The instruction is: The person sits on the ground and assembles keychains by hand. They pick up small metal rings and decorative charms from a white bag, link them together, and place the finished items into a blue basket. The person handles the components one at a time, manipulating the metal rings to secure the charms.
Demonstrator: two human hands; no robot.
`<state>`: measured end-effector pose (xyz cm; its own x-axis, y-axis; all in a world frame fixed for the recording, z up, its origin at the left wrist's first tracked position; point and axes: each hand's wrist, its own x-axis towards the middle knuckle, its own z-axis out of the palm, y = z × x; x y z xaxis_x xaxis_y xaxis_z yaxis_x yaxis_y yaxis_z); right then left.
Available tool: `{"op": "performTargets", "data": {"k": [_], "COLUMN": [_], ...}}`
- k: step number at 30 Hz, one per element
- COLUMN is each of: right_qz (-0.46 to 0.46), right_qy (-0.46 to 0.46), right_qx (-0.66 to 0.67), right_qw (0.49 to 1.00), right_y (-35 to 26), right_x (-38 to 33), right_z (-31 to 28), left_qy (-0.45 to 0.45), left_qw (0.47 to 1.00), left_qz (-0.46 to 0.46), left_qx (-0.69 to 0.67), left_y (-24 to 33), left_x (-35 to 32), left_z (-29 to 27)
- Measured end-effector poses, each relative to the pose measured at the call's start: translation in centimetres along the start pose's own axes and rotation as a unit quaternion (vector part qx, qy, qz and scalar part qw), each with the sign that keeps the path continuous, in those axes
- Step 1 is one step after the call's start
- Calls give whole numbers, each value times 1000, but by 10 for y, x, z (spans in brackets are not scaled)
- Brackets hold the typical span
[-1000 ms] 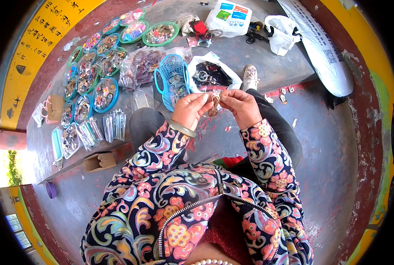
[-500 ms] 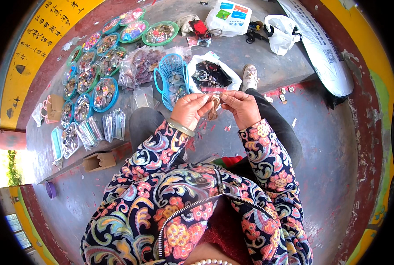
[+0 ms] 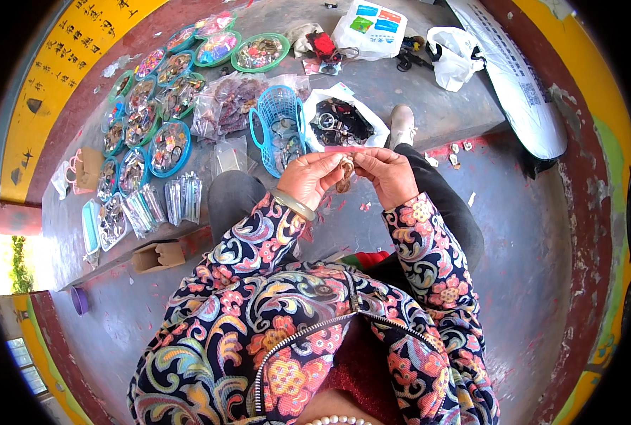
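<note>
Both my hands meet in front of me, pinching the top edge of what looks like a small clear zip bag (image 3: 339, 150) with a reddish strip. Brown and cream looped pieces (image 3: 344, 174), perhaps hair ties, hang between the fingertips; their exact kind is too small to make out. My left hand (image 3: 306, 178), with a pale bangle at its wrist, closes thumb against fingers on the left side. My right hand (image 3: 387, 174) pinches the right side. Just beyond them is a white bag (image 3: 381, 134) full of dark trinkets, beside a blue plastic basket (image 3: 262, 138) with small packets inside.
Round trays (image 3: 169, 170) of small goods cover the left of the raised ledge, near bundles of clear packets (image 3: 183, 200). A cardboard box (image 3: 158, 258) stands below. Further back are a printed white bag (image 3: 369, 32) and another white bag (image 3: 457, 67). Paper scraps (image 3: 455, 157) lie to the right.
The hands stay pinched at the same spot, with the reddish strip now lower and closer between the fingers. My right shoe has tilted slightly.
</note>
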<state>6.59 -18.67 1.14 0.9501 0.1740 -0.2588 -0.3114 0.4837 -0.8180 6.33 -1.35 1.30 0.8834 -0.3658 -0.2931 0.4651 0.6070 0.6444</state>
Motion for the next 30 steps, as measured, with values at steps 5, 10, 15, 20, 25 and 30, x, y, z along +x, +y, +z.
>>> {"op": "performTargets", "data": {"k": [5, 10, 15, 20, 25, 30], "right_qz": [25, -5, -22, -10, 6, -110], "right_qy": [-11, 17, 11, 17, 14, 93], "right_qx": [29, -31, -46, -36, -51, -223], "right_qw": [999, 999, 999, 999, 999, 964], "right_y": [0, 1, 3, 8, 11, 7], "right_x": [0, 0, 0, 4, 7, 4], "right_z": [-3, 0, -1, -5, -12, -3], "left_qy": [4, 11, 9, 10, -12, 14], "left_qw": [1000, 1000, 1000, 1000, 1000, 997], "left_qz": [0, -6, -8, 1, 19, 55], "left_qx": [-7, -21, -25, -21, 3, 56], "left_y": [0, 1, 2, 2, -1, -6], "left_x": [0, 1, 2, 2, 1, 2], "left_z": [0, -1, -1, -2, -2, -1]}}
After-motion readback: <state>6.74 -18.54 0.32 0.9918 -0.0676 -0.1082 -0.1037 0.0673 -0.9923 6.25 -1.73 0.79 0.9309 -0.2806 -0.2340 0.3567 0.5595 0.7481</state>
